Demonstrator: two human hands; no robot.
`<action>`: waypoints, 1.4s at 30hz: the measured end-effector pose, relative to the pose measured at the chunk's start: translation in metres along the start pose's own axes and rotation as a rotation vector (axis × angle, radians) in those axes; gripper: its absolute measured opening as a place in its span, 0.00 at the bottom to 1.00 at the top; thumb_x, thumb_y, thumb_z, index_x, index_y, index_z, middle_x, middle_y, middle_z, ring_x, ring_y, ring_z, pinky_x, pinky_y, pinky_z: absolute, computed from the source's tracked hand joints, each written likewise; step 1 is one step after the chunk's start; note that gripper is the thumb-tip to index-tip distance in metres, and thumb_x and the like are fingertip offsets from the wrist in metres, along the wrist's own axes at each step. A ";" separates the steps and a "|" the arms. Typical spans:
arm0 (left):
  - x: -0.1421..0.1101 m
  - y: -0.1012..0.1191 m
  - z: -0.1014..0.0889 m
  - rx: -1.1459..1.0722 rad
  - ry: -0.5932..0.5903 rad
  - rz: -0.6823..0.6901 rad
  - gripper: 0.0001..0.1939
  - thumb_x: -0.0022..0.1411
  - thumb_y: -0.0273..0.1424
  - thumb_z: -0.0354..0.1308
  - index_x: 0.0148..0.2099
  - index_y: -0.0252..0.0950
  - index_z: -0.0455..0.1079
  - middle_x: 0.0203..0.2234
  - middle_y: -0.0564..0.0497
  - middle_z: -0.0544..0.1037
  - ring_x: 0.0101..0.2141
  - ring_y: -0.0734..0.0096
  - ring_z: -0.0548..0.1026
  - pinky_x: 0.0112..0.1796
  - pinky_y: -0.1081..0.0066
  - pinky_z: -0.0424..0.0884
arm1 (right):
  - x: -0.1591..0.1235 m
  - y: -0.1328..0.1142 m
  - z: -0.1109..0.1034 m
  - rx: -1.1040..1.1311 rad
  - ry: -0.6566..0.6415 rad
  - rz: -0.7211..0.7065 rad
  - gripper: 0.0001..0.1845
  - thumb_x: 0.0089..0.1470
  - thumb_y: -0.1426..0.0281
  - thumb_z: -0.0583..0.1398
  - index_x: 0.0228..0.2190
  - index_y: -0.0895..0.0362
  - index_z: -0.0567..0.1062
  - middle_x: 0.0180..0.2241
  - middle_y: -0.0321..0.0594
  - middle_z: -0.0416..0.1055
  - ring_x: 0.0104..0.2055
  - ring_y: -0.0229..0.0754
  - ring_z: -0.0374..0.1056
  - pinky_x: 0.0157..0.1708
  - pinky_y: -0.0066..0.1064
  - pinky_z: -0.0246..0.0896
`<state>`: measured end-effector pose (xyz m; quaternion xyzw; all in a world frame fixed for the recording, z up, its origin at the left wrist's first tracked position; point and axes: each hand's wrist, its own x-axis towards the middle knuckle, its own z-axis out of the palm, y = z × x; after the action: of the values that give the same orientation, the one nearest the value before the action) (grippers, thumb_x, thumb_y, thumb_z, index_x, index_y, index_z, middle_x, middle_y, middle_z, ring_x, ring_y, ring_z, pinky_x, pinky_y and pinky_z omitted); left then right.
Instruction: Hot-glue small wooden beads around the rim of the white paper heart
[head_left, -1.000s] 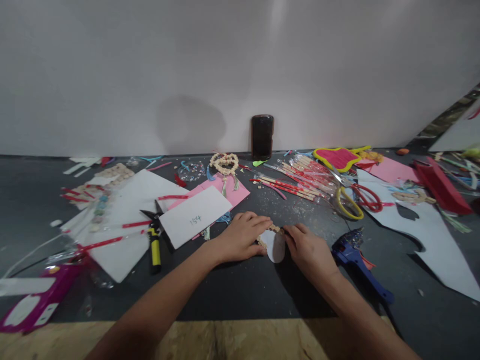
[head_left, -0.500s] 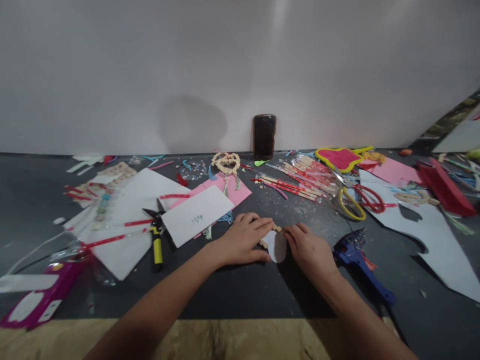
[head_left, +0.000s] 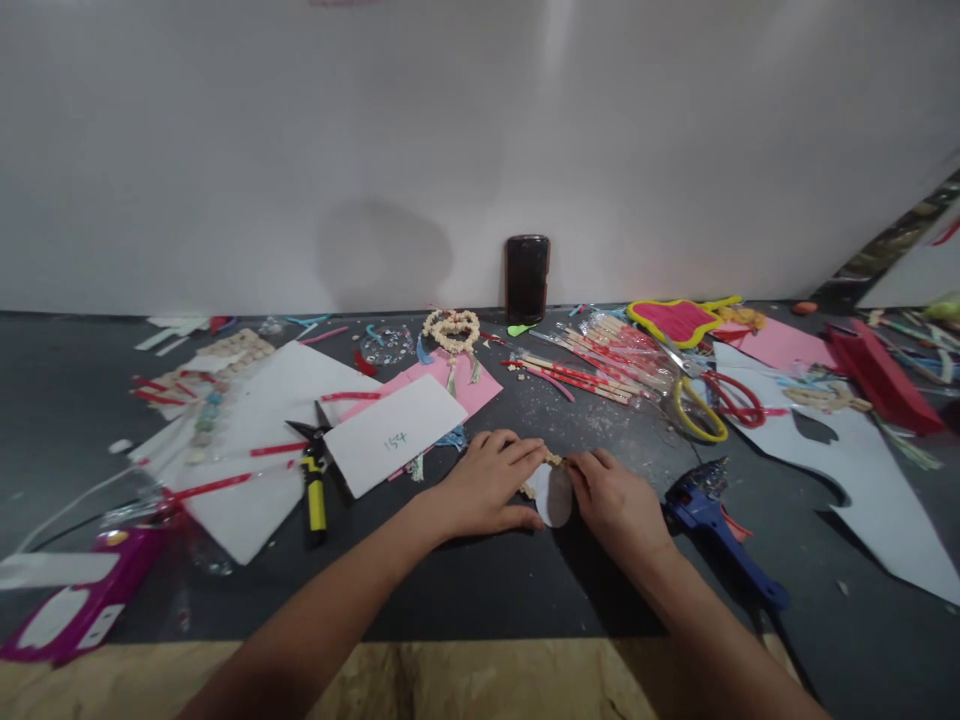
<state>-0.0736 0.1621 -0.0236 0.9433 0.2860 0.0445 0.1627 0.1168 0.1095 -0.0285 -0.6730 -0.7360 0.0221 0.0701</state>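
A white paper oval [head_left: 555, 497] lies on the dark table between my hands, with a strand of small pale beads [head_left: 553, 459] along its upper and left edge. My left hand [head_left: 491, 485] rests over the left side, its fingers pressing the strand down while the thumb sits lower by the oval's edge. On the other side my right hand [head_left: 616, 505] pinches the strand's right end between thumb and forefinger. Part of the strand is hidden under my left fingers.
Right of my hands lies a blue glue gun [head_left: 720, 535], with scissors [head_left: 701, 400] beyond. Pliers [head_left: 313, 480] and a white card [head_left: 396, 435] are at left. A phone [head_left: 527, 278] leans on the wall behind beaded loops [head_left: 451, 330] and red-patterned sticks [head_left: 581, 378].
Both hands keep nearly the same place on the strand and oval. The view has shifted very slightly.
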 end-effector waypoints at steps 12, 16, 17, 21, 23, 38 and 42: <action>0.001 0.000 -0.004 -0.053 -0.005 -0.017 0.39 0.56 0.52 0.50 0.63 0.37 0.50 0.59 0.43 0.60 0.55 0.52 0.58 0.52 0.55 0.55 | -0.023 0.025 -0.034 0.082 0.119 -0.026 0.15 0.57 0.68 0.51 0.43 0.57 0.72 0.39 0.45 0.74 0.36 0.42 0.72 0.32 0.30 0.64; -0.001 0.001 -0.008 -0.081 0.020 -0.031 0.35 0.59 0.47 0.51 0.63 0.35 0.51 0.59 0.40 0.60 0.56 0.54 0.57 0.53 0.55 0.55 | -0.050 0.047 -0.044 0.094 0.235 0.004 0.15 0.57 0.66 0.50 0.41 0.55 0.73 0.37 0.44 0.75 0.34 0.42 0.73 0.29 0.30 0.65; -0.002 0.002 -0.010 -0.086 0.038 -0.032 0.32 0.60 0.44 0.51 0.62 0.35 0.52 0.58 0.40 0.61 0.56 0.55 0.58 0.53 0.56 0.56 | -0.057 0.052 -0.044 0.095 0.249 0.006 0.15 0.57 0.65 0.50 0.40 0.55 0.73 0.37 0.43 0.75 0.33 0.42 0.73 0.27 0.29 0.65; -0.008 0.008 -0.013 -0.111 0.150 -0.063 0.22 0.63 0.31 0.49 0.58 0.35 0.58 0.53 0.42 0.67 0.52 0.60 0.63 0.52 0.59 0.59 | -0.081 0.061 -0.038 0.163 0.273 -0.008 0.15 0.57 0.65 0.49 0.39 0.54 0.73 0.36 0.42 0.75 0.33 0.41 0.74 0.28 0.28 0.66; -0.014 0.015 -0.013 -0.125 0.207 -0.110 0.18 0.63 0.27 0.47 0.55 0.36 0.61 0.49 0.43 0.70 0.49 0.61 0.65 0.50 0.60 0.61 | -0.089 0.062 -0.033 0.201 0.291 0.002 0.14 0.57 0.65 0.50 0.39 0.53 0.72 0.37 0.42 0.75 0.35 0.41 0.74 0.31 0.29 0.67; -0.054 0.090 0.022 -0.194 0.327 -0.369 0.13 0.64 0.30 0.47 0.31 0.38 0.70 0.29 0.51 0.77 0.35 0.66 0.72 0.39 0.65 0.67 | -0.116 0.066 -0.028 0.344 0.276 0.004 0.20 0.59 0.58 0.48 0.18 0.52 0.60 0.17 0.32 0.63 0.17 0.34 0.61 0.18 0.24 0.54; -0.052 0.082 0.025 -0.119 0.398 -0.371 0.13 0.64 0.29 0.45 0.44 0.39 0.70 0.39 0.47 0.76 0.42 0.64 0.71 0.45 0.63 0.67 | -0.112 0.070 -0.032 0.347 0.266 0.006 0.15 0.58 0.61 0.48 0.27 0.53 0.67 0.23 0.37 0.71 0.22 0.37 0.68 0.21 0.26 0.59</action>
<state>-0.0691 0.0614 -0.0197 0.8363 0.4771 0.2150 0.1637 0.1992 0.0025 -0.0140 -0.6501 -0.7033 0.0598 0.2814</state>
